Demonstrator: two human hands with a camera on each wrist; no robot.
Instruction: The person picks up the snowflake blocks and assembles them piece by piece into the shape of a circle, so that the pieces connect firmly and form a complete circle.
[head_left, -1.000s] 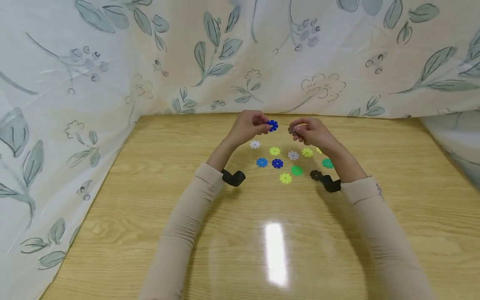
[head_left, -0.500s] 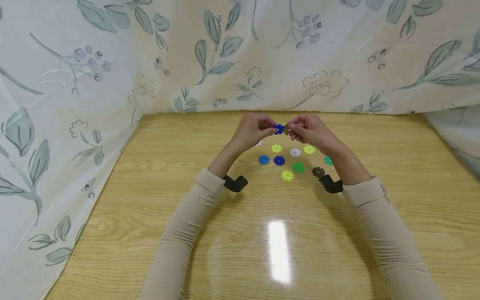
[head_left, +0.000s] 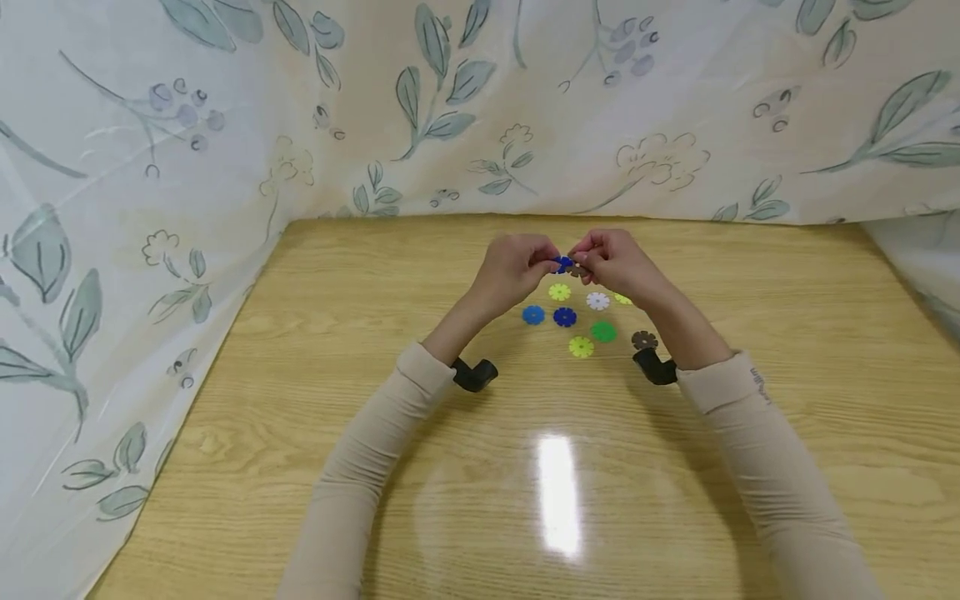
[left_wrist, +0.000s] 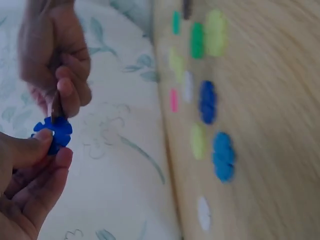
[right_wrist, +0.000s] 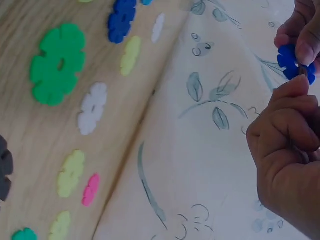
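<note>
Firstly, one blue notched disc [left_wrist: 62, 132], pinched in the grip of the left hand [head_left: 516, 267]; one brown disc [left_wrist: 55, 107], pinched by the right hand [head_left: 621, 265], its edge meeting the blue, both above the counter [head_left: 300, 333]. Lying below: green disc [right_wrist: 50, 67], pink disc [right_wrist: 90, 189].

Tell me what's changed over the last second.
The left hand and right hand have closed toward each other, bringing the held blue disc and brown disc, apart before, together at their edges; whether they interlock is unclear. Nothing was newly gripped or released. The green disc and light-blue disc stayed put on the table.
</note>
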